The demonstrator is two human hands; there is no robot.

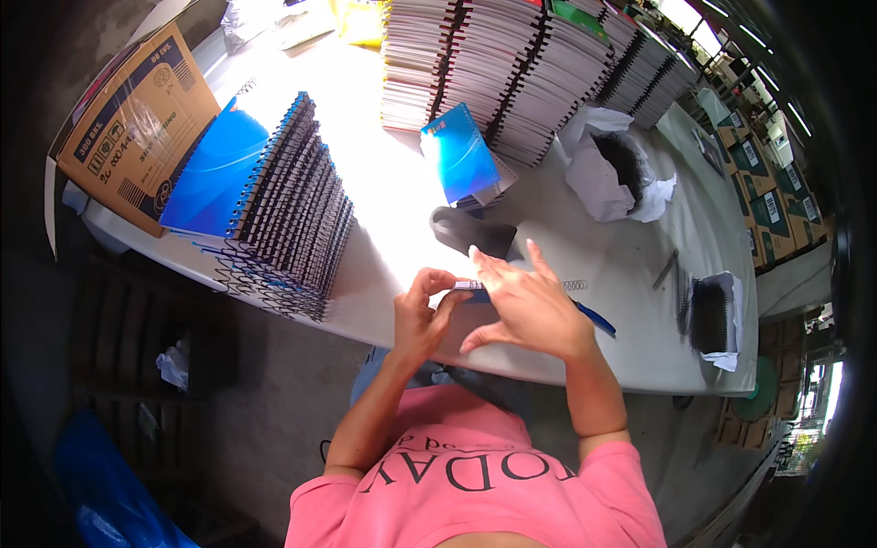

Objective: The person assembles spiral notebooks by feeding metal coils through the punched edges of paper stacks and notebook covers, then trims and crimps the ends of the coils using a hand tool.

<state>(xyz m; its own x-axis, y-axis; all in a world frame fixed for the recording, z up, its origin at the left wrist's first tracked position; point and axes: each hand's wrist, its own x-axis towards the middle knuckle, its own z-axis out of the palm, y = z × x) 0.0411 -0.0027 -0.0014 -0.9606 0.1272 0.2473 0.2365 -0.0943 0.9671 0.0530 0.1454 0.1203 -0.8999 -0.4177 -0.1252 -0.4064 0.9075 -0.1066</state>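
Near the table's front edge, my left hand (422, 315) pinches the end of a small blue notebook (475, 297) between thumb and fingers. My right hand (539, 306) is spread over the notebook's other end, its fingers apart and its palm hiding much of the notebook. A thin wire spiral coil (574, 285) sticks out to the right beyond that hand. Beside it lies a tool with a blue handle (594, 318), its other end hidden by my hand. Just past my fingertips sits a dark grey curved object (470, 233) whose kind I cannot make out.
A tall stack of spiral-bound blue notebooks (283, 205) stands left, before a cardboard box (137, 128). Small blue notebooks (457, 155) lie ahead, near high piles of bound notebooks (493, 73). Black coils lie in white paper (612, 178) and in another wrapped bundle (714, 315) at right.
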